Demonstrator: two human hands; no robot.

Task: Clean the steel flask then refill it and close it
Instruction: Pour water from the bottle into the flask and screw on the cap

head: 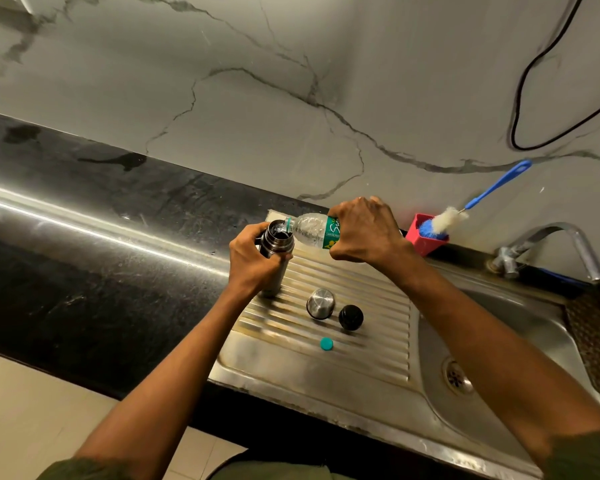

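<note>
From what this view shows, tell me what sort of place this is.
Most likely a home kitchen counter: a stainless steel sink with ribbed drainboard set into a black stone countertop, a curved metal tap, and a blue-handled bottle brush standing in a red holder.

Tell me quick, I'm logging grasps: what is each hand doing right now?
Left hand: closed round the steel flask, holding it upright.
Right hand: closed round the plastic bottle, tipped to the flask's mouth.

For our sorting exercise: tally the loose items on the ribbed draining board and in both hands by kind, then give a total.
Steel flask: 1
Plastic bottle: 1
Steel cup lid: 1
Black stopper: 1
Teal bottle cap: 1
Total: 5
</note>
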